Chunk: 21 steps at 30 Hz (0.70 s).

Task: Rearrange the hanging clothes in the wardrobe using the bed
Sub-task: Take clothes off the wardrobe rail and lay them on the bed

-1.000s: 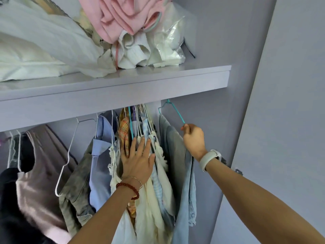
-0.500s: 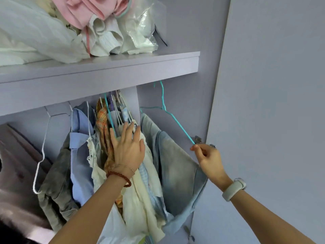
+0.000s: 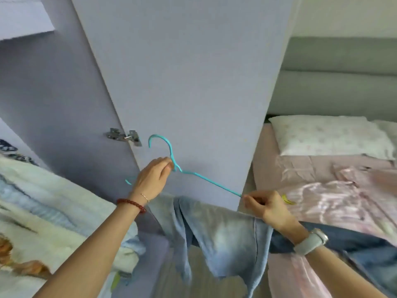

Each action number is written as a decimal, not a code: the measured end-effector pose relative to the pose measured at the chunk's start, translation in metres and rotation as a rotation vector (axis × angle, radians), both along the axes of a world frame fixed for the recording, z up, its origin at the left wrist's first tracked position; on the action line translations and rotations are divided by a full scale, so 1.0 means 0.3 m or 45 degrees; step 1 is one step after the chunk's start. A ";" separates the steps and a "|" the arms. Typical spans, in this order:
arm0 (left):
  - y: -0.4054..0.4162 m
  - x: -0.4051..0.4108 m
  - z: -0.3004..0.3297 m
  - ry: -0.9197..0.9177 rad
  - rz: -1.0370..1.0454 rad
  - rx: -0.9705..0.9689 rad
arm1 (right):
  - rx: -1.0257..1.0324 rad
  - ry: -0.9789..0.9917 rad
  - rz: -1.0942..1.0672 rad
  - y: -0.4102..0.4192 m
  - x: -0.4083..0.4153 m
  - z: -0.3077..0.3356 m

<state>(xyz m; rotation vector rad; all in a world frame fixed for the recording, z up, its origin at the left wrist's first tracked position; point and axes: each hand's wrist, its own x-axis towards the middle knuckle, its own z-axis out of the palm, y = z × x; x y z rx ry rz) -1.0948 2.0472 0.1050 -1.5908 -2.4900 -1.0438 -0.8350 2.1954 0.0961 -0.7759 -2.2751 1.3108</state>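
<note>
A turquoise wire hanger [image 3: 200, 176] carries light blue jeans [image 3: 219, 235], held out of the wardrobe in front of its open door [image 3: 182, 82]. My left hand [image 3: 152, 179] grips the hanger at its neck, just under the hook. My right hand [image 3: 265, 204] pinches the hanger's right end. The jeans drape down between my arms. Pale hanging clothes [image 3: 49, 203] show at the left edge inside the wardrobe. The bed [image 3: 279, 168] with a pink sheet lies at the right.
A shiny pink garment [image 3: 335, 196] and a darker blue denim piece [image 3: 365, 246] lie on the bed. A white pillow [image 3: 328, 138] rests by the grey-green headboard [image 3: 343, 78]. A metal hinge [image 3: 124, 135] sits on the door's inner edge.
The hanger with the jeans came off the rail and out of the wardrobe. My left hand left the hanging clothes and took the hanger's neck. The view swung right toward the bed.
</note>
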 end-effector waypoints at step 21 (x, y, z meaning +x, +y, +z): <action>0.465 0.791 -0.165 -0.245 -0.753 0.010 | 0.518 -0.589 -0.900 -0.076 0.785 -0.198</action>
